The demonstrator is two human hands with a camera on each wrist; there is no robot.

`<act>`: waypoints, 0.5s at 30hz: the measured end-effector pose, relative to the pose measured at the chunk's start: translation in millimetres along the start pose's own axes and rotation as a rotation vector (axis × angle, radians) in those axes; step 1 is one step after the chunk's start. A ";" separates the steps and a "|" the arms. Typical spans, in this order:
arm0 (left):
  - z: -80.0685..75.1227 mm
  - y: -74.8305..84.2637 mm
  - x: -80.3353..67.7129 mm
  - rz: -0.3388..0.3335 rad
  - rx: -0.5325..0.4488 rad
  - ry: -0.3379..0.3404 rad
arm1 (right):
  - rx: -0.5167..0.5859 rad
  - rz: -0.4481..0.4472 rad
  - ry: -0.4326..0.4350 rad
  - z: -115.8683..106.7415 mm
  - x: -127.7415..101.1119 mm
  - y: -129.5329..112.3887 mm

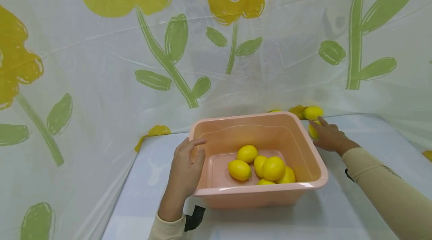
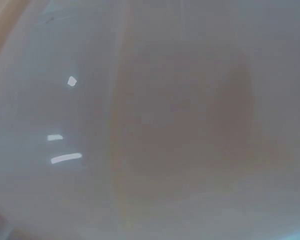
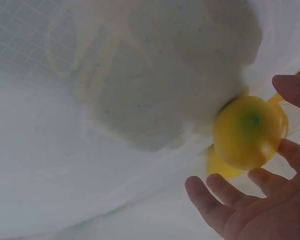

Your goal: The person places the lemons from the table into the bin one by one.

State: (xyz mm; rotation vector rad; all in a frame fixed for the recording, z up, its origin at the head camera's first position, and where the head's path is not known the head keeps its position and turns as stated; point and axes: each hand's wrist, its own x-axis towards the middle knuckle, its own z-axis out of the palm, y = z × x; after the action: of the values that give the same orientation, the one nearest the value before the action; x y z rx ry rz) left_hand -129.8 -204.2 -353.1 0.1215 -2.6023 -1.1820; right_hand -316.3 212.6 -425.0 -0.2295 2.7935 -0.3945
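A pink plastic basin (image 1: 260, 197) stands on the table with several yellow lemons (image 1: 247, 154) on its floor. My left hand (image 1: 183, 170) rests at the basin's left rim, index finger and thumb reaching over it; its other fingers are partly hidden. To the right of the basin, my right hand (image 1: 329, 135) is at a lemon (image 1: 313, 129), (image 3: 247, 132), fingers spread around its near side. In the right wrist view the fingers (image 3: 210, 202) are apart and not closed round the fruit. Another lemon (image 1: 313, 112) lies just behind. The left wrist view is a pale blur.
A white cloth (image 1: 111, 67) printed with yellow flowers hangs behind and beside the table (image 1: 148, 180). Something yellow (image 1: 275, 111) peeps over the basin's back rim, too little of it showing to tell what. The basin's right wall stands close beside my right hand.
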 end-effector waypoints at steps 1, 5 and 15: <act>0.3 0.3 0.0 0.000 -0.002 0.000 | 0.003 0.004 -0.008 0.1 0.2 0.5; 1.2 1.5 0.4 0.004 -0.013 -0.003 | 0.012 0.011 -0.028 1.6 0.8 2.6; 0.6 0.8 0.6 0.003 -0.004 0.005 | -0.042 -0.098 0.042 7.4 7.7 8.6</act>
State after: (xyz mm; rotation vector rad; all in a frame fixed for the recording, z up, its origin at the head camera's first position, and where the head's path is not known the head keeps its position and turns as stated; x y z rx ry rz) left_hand -130.5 -203.4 -352.8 0.1202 -2.5942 -1.1849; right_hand -322.1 217.4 -436.4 -0.3733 2.8410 -0.3679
